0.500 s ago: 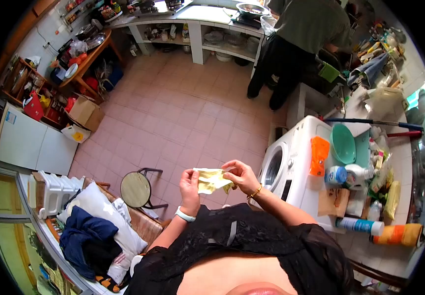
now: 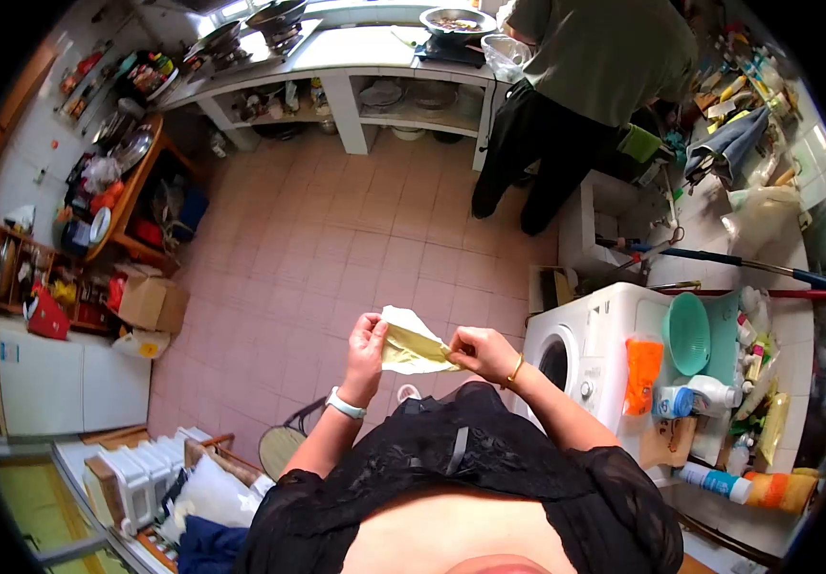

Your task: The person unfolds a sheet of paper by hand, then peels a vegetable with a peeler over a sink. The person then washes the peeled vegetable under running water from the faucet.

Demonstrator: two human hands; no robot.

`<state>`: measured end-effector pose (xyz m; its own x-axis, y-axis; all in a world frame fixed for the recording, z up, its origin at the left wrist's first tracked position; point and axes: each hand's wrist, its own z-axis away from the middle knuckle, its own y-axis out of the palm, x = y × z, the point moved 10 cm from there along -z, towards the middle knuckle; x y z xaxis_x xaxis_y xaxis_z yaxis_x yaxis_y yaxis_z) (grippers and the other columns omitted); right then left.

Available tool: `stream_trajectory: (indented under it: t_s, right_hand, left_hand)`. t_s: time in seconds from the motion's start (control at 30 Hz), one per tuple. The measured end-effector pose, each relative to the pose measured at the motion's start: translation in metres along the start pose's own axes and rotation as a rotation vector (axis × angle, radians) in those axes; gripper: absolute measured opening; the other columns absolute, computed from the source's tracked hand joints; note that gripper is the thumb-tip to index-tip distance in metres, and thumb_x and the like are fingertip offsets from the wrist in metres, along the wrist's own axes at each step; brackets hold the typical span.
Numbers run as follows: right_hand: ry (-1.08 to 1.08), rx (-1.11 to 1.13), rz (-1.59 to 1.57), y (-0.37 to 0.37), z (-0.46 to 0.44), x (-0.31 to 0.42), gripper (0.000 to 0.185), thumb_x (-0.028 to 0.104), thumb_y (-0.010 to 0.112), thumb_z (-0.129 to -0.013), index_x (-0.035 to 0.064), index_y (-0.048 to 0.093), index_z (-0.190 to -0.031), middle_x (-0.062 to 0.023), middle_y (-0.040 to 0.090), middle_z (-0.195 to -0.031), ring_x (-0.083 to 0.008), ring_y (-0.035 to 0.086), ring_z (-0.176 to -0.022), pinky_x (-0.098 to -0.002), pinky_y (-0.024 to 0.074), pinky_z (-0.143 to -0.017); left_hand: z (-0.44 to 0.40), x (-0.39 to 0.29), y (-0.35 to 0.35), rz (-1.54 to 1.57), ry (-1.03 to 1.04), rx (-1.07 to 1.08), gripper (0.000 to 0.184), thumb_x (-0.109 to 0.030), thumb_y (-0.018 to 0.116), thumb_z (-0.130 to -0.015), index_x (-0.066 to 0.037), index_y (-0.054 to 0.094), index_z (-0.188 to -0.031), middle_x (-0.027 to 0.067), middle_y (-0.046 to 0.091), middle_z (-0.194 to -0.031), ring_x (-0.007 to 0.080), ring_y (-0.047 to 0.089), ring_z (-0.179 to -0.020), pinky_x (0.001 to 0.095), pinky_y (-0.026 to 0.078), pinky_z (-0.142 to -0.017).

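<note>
A small, thin pale-yellow cloth with a white part [image 2: 413, 346] is stretched between my hands in front of my body. My left hand [image 2: 367, 346] pinches its left edge between thumb and fingers. At its lower right corner, my right hand [image 2: 483, 354] grips it with curled fingers. The cloth hangs slightly slack, and its exact kind does not show clearly. Beyond my right hand stands a white front-loading washing machine [image 2: 596, 335].
A person [image 2: 585, 86] stands at the far counter by a pan [image 2: 458, 23]. A round stool [image 2: 281, 448] is at my lower left. On the right counter are a green basin [image 2: 688, 335], an orange packet [image 2: 640, 375] and bottles. A cardboard box [image 2: 148, 302] sits by the left wall.
My view has shifted forward, and the stool now lies partly behind my left arm. The cloth is spread wider, and my right hand has closed on its lower corner.
</note>
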<state>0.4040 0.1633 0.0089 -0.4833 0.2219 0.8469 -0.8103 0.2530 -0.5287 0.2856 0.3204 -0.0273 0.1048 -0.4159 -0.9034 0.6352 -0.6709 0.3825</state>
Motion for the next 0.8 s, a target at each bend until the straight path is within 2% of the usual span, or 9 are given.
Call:
stream_trajectory:
  t_s: [0.03,0.07,0.2,0.27,0.3,0.43,0.6,0.7,0.8]
  right_hand:
    - [0.037,-0.007,0.005,-0.003,-0.01,-0.006,0.015,0.016,0.071,-0.081,0.0045,0.061,-0.085,-0.0127,0.065,-0.077,-0.028,0.065,-0.072,-0.0371,0.0515,-0.065]
    - [0.045,-0.028,0.004,-0.015,-0.023,-0.013,0.015,0.016,0.071,-0.081,0.0045,0.061,-0.085,-0.0127,0.065,-0.077,-0.028,0.065,-0.072,-0.0371,0.0515,-0.065]
    - [0.11,-0.033,-0.017,-0.059,-0.064,-0.062,0.015,0.014,0.068,-0.087,0.0002,0.062,-0.087,-0.0112,0.066,-0.076,-0.0185,0.064,-0.068,-0.031,0.0517,-0.065]
    - [0.395,-0.054,-0.405,-0.08,-0.083,-0.12,0.014,0.014,0.065,-0.091,0.0011,0.063,-0.094,-0.0058,0.065,-0.078,-0.0132,0.064,-0.07,-0.0295,0.0516,-0.065]
    - [0.416,-0.023,-0.518,-0.085,-0.1,-0.133,0.013,0.012,0.06,-0.095,-0.0005,0.061,-0.099,-0.0021,0.064,-0.082,-0.0077,0.062,-0.074,-0.0257,0.0519,-0.066]
    - [0.277,-0.273,-0.715,-0.157,-0.186,-0.153,0.011,0.007,0.059,-0.094,-0.001,0.06,-0.101,-0.0011,0.064,-0.086,-0.008,0.062,-0.077,-0.0237,0.0525,-0.067]
    - [0.057,-0.499,-0.297,-0.265,-0.303,-0.134,0.014,-0.003,0.059,-0.087,-0.0007,0.065,-0.099,-0.0041,0.068,-0.087,-0.0072,0.064,-0.08,-0.0234,0.0525,-0.069]
    - [-0.2,-0.453,0.092,-0.3,-0.368,-0.093,0.021,-0.004,0.065,-0.079,0.005,0.066,-0.098,-0.0098,0.068,-0.088,-0.0228,0.069,-0.08,-0.0304,0.0555,-0.07]
    - [-0.296,-0.421,0.263,-0.317,-0.425,-0.069,0.021,0.002,0.069,-0.077,0.0073,0.066,-0.097,-0.0094,0.068,-0.089,-0.0268,0.068,-0.081,-0.0334,0.0557,-0.071]
  left_hand:
    - [-0.018,-0.004,0.0,-0.048,0.015,0.018,0.01,-0.014,0.049,-0.104,-0.005,0.053,-0.104,-0.0002,0.058,-0.092,0.0053,0.053,-0.084,0.0212,0.047,-0.075]
    - [-0.042,-0.01,0.009,-0.083,0.042,0.045,0.009,-0.014,0.049,-0.104,-0.005,0.053,-0.104,-0.0004,0.058,-0.093,0.0055,0.053,-0.085,0.0213,0.046,-0.076]
    - [-0.123,-0.008,0.048,-0.098,0.037,0.13,0.009,-0.014,0.049,-0.103,-0.005,0.053,-0.104,-0.0006,0.057,-0.094,0.0056,0.052,-0.087,0.0215,0.045,-0.079]
    - [-0.165,-0.002,0.065,-0.101,0.057,0.123,0.01,-0.014,0.049,-0.103,-0.005,0.053,-0.104,-0.001,0.056,-0.094,0.0057,0.051,-0.088,0.0215,0.044,-0.08]
    - [-0.186,-0.008,0.072,-0.144,0.079,0.116,0.01,-0.014,0.049,-0.104,-0.005,0.053,-0.104,-0.0011,0.056,-0.094,0.0058,0.051,-0.088,0.0211,0.043,-0.08]
    - [-0.263,-0.033,0.094,-0.074,0.064,0.134,0.011,-0.016,0.049,-0.103,-0.006,0.052,-0.107,-0.0002,0.057,-0.097,0.0079,0.054,-0.091,0.0225,0.044,-0.085]
    - [-0.343,-0.043,0.094,0.094,-0.116,0.207,0.031,-0.034,0.046,-0.104,-0.006,0.05,-0.117,0.0087,0.066,-0.108,0.011,0.06,-0.088,0.0258,0.048,-0.085]
    - [-0.39,-0.052,0.115,0.248,-0.318,0.439,0.061,-0.053,0.05,-0.099,-0.005,0.043,-0.135,0.0125,0.067,-0.113,0.0183,0.065,-0.104,0.0311,0.049,-0.092]
    - [-0.468,-0.066,0.114,-0.006,-0.305,0.457,0.059,-0.048,0.053,-0.099,-0.004,0.043,-0.137,0.0108,0.066,-0.112,0.0177,0.065,-0.101,0.0327,0.05,-0.093]
